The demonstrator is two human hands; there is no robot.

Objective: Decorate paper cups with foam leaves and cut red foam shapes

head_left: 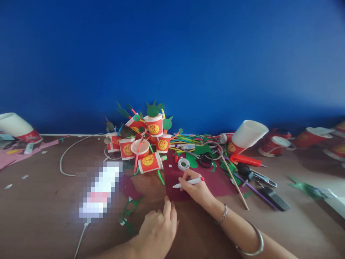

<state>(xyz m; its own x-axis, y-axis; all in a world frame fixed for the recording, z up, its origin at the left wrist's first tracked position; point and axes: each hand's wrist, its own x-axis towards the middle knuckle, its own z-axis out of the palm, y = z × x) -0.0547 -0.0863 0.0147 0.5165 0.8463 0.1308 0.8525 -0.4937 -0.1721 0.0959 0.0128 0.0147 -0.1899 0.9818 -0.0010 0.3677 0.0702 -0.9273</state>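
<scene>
My right hand (195, 187) is closed round a white marker pen (188, 182) with a red end, its tip resting on a dark red sheet of felt (215, 181) on the brown table. My left hand (158, 230) lies near the table's front, its fingers loosely curled, fingertips pressing the near edge of the dark red sheet. Bracelets ring my right wrist. Just beyond the pen lie a roll of tape (183, 164) and black scissors (205, 159).
A cluster of red paper cups (145, 142) with green cut-outs and straws stands behind the sheet. A stack of white cups (246, 136) lies at right, more cups far right and far left. A wooden stick (235, 182), red cutter (244, 159), white cable (67, 154) and blurred phone (101, 189) surround me.
</scene>
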